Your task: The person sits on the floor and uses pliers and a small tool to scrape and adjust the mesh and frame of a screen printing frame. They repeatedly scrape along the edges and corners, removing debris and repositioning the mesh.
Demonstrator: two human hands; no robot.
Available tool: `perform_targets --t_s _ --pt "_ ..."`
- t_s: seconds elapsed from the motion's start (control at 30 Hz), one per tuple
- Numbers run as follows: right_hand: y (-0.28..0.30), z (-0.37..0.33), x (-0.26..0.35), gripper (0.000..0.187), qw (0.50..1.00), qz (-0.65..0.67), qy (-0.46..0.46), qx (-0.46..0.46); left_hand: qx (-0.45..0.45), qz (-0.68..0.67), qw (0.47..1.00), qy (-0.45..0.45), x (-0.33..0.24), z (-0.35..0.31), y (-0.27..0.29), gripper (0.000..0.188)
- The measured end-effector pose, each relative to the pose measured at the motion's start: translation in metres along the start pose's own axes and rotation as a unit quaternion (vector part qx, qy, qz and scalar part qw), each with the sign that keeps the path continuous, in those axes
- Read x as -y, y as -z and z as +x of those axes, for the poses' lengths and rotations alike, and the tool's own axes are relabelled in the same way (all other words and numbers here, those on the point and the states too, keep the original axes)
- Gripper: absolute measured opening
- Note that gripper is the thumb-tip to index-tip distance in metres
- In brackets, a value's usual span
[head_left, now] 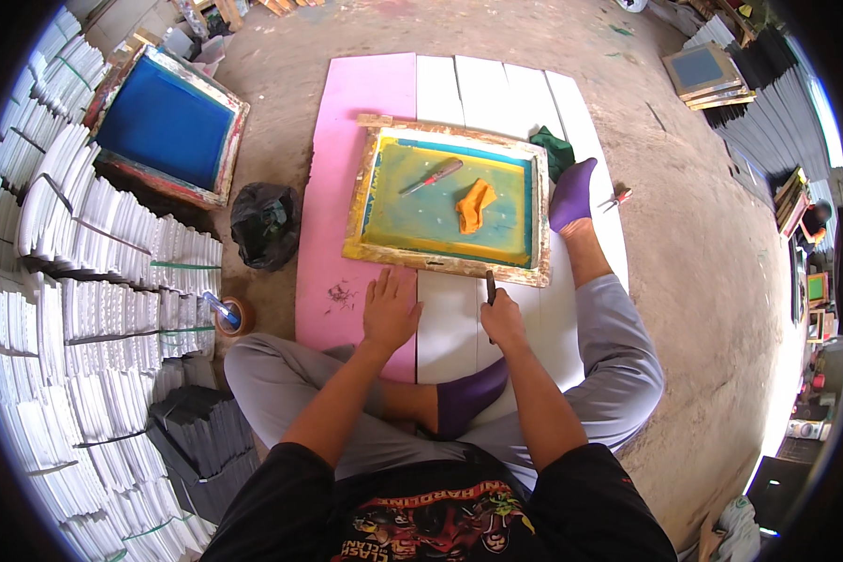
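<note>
While the left hand (pixel 390 309) lies flat and open on the pink board (pixel 347 187), the right hand (pixel 502 318) is closed around a dark tool (pixel 490 286) at the near edge of the wooden screen frame (pixel 448 264), which holds an orange cloth (pixel 474 205) and a screwdriver (pixel 433 175)

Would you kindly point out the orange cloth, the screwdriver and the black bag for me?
orange cloth (pixel 475 205), head view, middle of the folded cloth.
screwdriver (pixel 440 173), head view, on its red handle.
black bag (pixel 265 225), head view, centre of the crumpled plastic.
</note>
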State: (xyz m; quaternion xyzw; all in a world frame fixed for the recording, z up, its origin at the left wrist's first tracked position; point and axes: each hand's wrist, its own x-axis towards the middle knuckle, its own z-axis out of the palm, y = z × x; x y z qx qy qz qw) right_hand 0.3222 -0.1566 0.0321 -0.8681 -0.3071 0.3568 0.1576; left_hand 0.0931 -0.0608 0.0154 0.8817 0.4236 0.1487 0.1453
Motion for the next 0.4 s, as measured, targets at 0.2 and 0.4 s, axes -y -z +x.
perform_targets --t_s 0.2,0.4 --pt "0.012 0.001 0.012 0.033 1.000 -0.001 -0.028 0.014 0.078 0.014 0.997 0.011 -0.017 0.009 -0.007 0.076" --pt "0.007 0.004 0.018 0.035 0.999 -0.019 -0.038 0.016 0.084 0.008 0.996 0.007 -0.011 0.006 -0.011 0.081"
